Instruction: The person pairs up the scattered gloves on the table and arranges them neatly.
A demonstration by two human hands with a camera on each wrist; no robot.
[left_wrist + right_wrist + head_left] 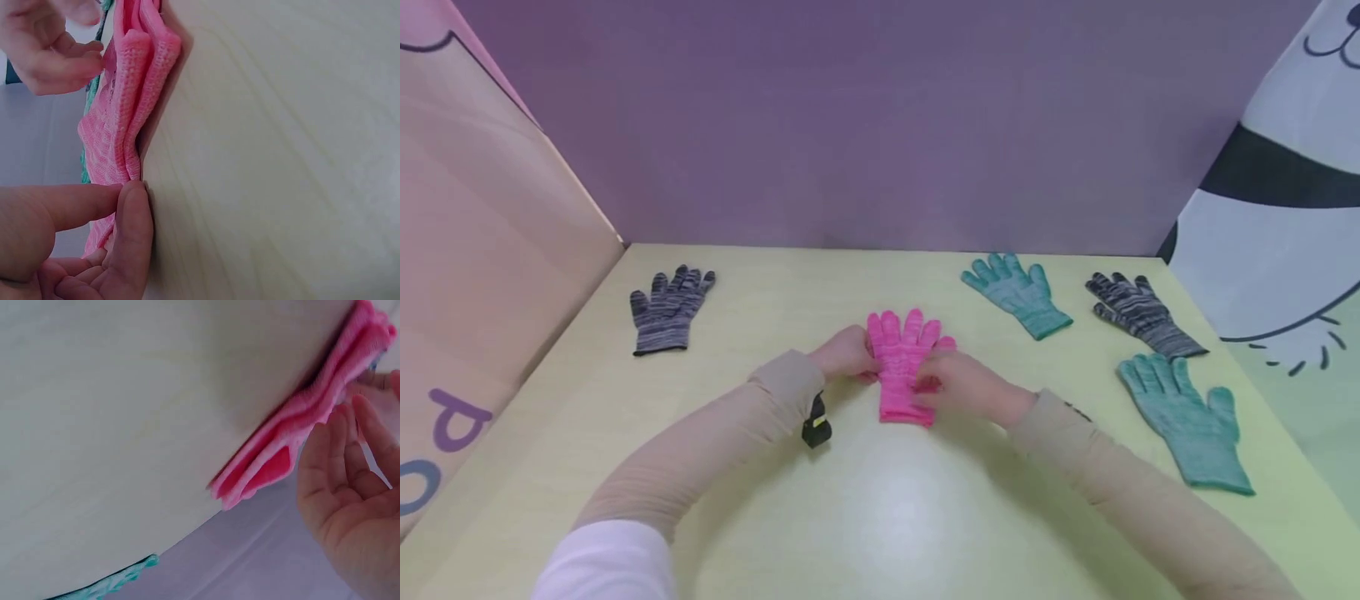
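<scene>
A pink knit glove (898,358) lies flat mid-table, fingers toward the back wall and cuff toward me. Its cuff (147,81) shows stacked pink layers in the left wrist view. Thumb and forefinger of my left hand (846,352) pinch its left edge, and a bit of pink shows below that hand. Over the glove's right side hovers my right hand (966,383), covering part of the thumb side. In the right wrist view the right hand's fingers (319,462) are loosely bent beside the cuff, with nothing gripped between them.
A grey-black striped glove (668,312) lies at the back left. To the right are a teal glove (1022,296), another striped glove (1142,312) and a second teal glove (1187,421) nearer me. A purple wall (880,125) closes off the table's back edge.
</scene>
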